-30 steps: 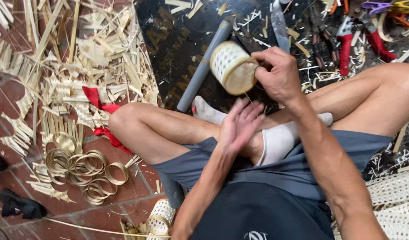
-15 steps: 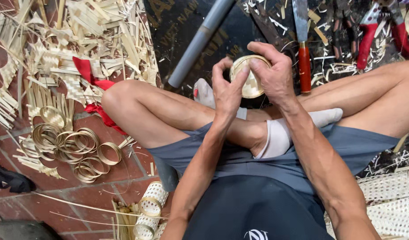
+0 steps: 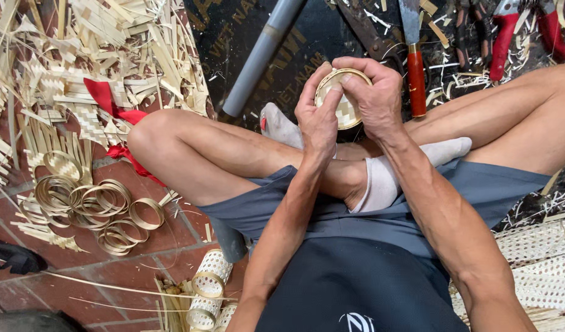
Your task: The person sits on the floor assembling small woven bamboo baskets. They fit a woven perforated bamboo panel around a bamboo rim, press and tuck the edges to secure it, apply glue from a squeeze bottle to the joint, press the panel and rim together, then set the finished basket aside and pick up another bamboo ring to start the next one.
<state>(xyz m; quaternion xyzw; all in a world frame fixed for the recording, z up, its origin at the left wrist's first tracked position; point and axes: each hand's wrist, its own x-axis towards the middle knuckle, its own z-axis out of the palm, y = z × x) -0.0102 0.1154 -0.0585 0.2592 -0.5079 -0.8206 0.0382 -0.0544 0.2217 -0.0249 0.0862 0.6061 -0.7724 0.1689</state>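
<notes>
A small round woven bamboo basket (image 3: 344,101) with a pale rim is held above my crossed legs, its open woven face turned toward me. My left hand (image 3: 316,120) grips its left side, thumb pressed on the rim. My right hand (image 3: 374,95) wraps around the top and right edge. Both hands close on the same basket. My socked feet (image 3: 380,178) are tucked beneath.
Several thin bamboo rings (image 3: 98,206) and strips lie on the brick floor at left, with a red cloth (image 3: 110,101). A grey pipe (image 3: 264,52), a red-handled knife (image 3: 414,58) and red pliers (image 3: 510,34) rest on the dark mat. Finished woven cylinders (image 3: 205,289) sit near my knee.
My left hand rose from my leg and joined the right on the basket. The basket turned from its side to face me and came closer over my feet.
</notes>
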